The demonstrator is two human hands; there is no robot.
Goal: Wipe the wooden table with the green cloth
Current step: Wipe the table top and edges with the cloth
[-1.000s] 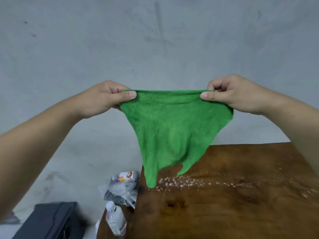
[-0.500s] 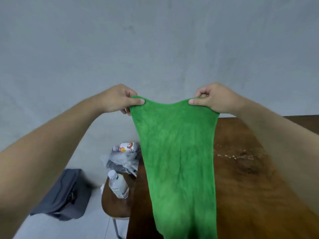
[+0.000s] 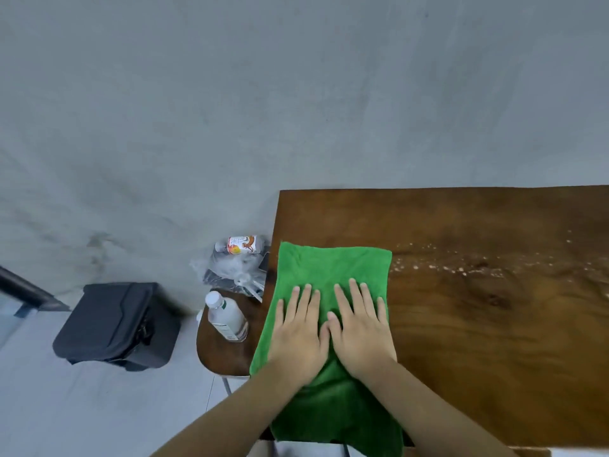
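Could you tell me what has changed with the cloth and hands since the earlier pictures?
The green cloth came down from mid-air onto the wooden table. The left hand and right hand released its corners and now press flat on it. The white crumbs remain unwiped.

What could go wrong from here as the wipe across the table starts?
The green cloth overhangs the wooden table's left and near edges, so it may slip off or bunch under the flat left hand and right hand. A careless sweep could push the white crumbs to the floor. A leftward stroke might knock the bottle on the side stool.
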